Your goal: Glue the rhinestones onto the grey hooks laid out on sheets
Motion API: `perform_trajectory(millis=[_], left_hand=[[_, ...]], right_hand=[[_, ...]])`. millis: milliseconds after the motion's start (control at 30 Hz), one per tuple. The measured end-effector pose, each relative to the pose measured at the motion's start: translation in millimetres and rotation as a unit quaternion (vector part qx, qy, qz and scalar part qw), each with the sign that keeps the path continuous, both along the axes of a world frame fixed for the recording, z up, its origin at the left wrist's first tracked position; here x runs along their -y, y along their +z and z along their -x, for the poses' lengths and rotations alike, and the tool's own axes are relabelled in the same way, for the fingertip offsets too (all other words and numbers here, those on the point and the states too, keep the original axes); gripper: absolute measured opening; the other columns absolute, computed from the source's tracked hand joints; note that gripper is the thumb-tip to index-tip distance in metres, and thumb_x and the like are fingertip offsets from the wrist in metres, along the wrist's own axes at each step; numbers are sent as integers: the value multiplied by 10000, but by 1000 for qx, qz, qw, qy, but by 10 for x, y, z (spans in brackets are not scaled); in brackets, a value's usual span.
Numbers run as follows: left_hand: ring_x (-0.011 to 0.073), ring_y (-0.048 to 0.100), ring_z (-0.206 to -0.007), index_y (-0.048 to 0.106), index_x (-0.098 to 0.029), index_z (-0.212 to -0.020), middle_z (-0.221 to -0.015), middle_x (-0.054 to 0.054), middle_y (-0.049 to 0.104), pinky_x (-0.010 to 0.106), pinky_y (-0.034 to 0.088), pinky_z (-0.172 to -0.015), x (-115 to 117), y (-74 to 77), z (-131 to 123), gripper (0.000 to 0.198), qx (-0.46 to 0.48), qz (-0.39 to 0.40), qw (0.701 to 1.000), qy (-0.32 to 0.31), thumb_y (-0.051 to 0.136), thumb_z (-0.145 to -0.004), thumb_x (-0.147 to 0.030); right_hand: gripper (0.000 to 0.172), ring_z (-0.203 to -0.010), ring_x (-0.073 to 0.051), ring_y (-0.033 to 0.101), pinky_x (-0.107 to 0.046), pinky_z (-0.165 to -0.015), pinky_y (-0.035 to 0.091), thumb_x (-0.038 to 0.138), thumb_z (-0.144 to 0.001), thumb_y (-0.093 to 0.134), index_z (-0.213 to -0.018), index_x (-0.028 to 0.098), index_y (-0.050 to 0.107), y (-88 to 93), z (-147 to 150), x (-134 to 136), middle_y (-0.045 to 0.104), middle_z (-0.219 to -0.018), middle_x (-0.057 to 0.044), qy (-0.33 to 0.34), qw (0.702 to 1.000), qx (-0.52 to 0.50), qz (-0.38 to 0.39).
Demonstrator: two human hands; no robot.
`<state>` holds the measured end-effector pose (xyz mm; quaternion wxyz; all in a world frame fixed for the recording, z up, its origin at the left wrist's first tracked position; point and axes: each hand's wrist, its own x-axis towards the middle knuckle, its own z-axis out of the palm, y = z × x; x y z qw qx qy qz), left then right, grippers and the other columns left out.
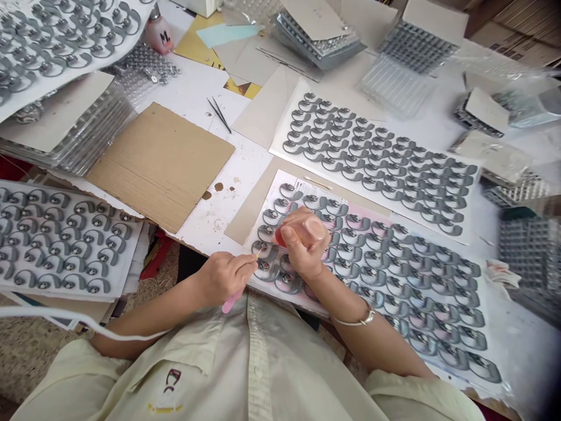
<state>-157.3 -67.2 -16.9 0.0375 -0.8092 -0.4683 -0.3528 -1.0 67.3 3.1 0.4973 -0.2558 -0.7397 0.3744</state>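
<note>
Low over the near board point(442, 374) of grey curved metal pieces are both of my hands. My left hand point(225, 278) is closed round a thin pink-handled brush point(232, 299), whose tip is close to a metal piece point(265, 248) at the board's left edge. In my right hand point(304, 245) is a small bottle of pinkish-red liquid point(309, 227), tilted, its mouth partly hidden by my fingers. A white cotton swab point(318, 183) lies just beyond the board.
A second filled board point(377, 153) lies behind. Cardboard point(164, 164), black tweezers point(219, 114) and a bottle marked M point(158, 34) are to the left. Stacked clear trays point(532, 251) stand right; another filled board point(56, 234) is at far left.
</note>
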Motion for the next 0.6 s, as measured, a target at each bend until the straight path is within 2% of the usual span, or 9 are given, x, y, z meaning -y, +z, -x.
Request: perform_trajectory(millis=[200, 367, 600], left_hand=[[165, 716, -739, 581, -91, -1024, -963, 125, 732, 257, 576, -575, -2, -14, -4, 174, 5, -4, 1000, 3, 474, -886, -83], [162, 716, -730, 574, -97, -1023, -969, 122, 733, 259, 585, -588, 8, -26, -7, 167, 8, -4, 1000, 5, 477, -888, -83], [164, 719, -709, 573, -88, -1006, -954, 130, 737, 256, 571, -542, -17, 31, -3, 152, 10, -11, 1000, 1, 481, -886, -80]], right_hand=[[178, -607, -158, 539, -338, -589, 436, 275, -868, 636, -708, 212, 586, -2, 8, 3, 577, -653, -9, 13, 1000, -3, -2], [217, -609, -161, 540, -353, -599, 443, 282, -878, 622, -677, 218, 572, 4, 16, 10, 592, -650, -15, 15, 1000, 10, -13], [157, -624, -168, 552, -359, -603, 458, 267, -868, 628, -723, 219, 596, -12, 12, 6, 611, -663, -22, 21, 999, 15, -29]])
